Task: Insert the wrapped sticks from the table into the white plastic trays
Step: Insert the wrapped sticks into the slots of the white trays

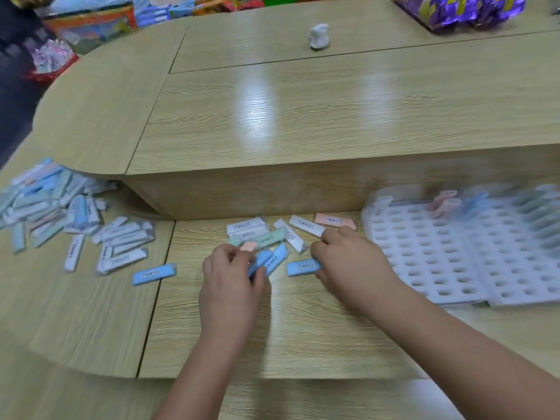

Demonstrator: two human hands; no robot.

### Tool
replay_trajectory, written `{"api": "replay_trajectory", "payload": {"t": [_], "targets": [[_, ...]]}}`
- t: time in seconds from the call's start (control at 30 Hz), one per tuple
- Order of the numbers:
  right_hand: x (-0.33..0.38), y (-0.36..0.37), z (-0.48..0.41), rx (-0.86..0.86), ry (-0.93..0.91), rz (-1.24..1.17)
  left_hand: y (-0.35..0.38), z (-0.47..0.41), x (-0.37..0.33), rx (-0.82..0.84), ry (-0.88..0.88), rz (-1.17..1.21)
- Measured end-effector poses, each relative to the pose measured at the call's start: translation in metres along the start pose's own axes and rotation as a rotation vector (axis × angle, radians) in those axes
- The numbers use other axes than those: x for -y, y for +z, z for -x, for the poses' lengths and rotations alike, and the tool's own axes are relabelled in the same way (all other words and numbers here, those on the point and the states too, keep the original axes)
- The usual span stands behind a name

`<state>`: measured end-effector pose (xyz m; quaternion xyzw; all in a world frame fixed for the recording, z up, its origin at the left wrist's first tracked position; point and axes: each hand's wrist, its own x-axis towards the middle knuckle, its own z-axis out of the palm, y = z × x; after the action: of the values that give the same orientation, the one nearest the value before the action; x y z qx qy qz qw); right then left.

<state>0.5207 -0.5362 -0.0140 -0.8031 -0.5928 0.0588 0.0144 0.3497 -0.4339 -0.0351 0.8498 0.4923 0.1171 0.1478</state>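
Wrapped sticks in blue, white, green and pink lie scattered on the low wooden table (272, 328). My left hand (230, 280) grips a small bunch of blue sticks (269, 260) with a pink one among them. My right hand (348, 262) pinches the end of a single blue stick (301, 267) lying on the table. Just beyond both hands lies a small cluster of sticks (272, 233). The white plastic tray (454, 262) with rows of holes sits at the right; several sticks (497, 204) stand in its far rows, blurred.
A big heap of wrapped sticks (51, 207) lies at the left, with one loose blue stick (154, 274) nearer the middle. A raised counter (303, 131) runs behind the work area, with a white crumpled object (318, 36) and a purple bag (460, 9) on it.
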Motion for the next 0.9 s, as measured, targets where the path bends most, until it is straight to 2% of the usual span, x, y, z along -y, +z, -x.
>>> {"api": "replay_trajectory", "payload": {"t": [0.1,0.2,0.37,0.43,0.6,0.8,0.9], "targets": [[0.000,-0.009,0.006,-0.019,-0.007,-0.056,-0.005,-0.002,-0.006,0.012,-0.019,-0.009],[-0.011,-0.023,0.022,-0.039,0.059,-0.300,-0.014,0.000,-0.013,-0.060,0.029,0.015],[-0.048,-0.041,0.068,-0.152,0.217,-0.940,-0.023,0.004,-0.050,-0.068,0.087,0.395],[-0.065,-0.046,0.084,-0.239,0.276,-1.067,-0.023,0.005,-0.075,-0.050,0.101,0.535],[-0.116,-0.059,0.111,-0.344,0.346,-0.975,-0.015,0.003,-0.133,0.046,0.164,0.809],[-0.170,-0.066,0.135,-0.474,0.417,-0.837,0.010,0.003,-0.182,0.113,0.266,0.806],[-0.195,-0.063,0.146,-0.507,0.431,-0.796,0.023,0.005,-0.206,0.092,0.288,0.778]]}}
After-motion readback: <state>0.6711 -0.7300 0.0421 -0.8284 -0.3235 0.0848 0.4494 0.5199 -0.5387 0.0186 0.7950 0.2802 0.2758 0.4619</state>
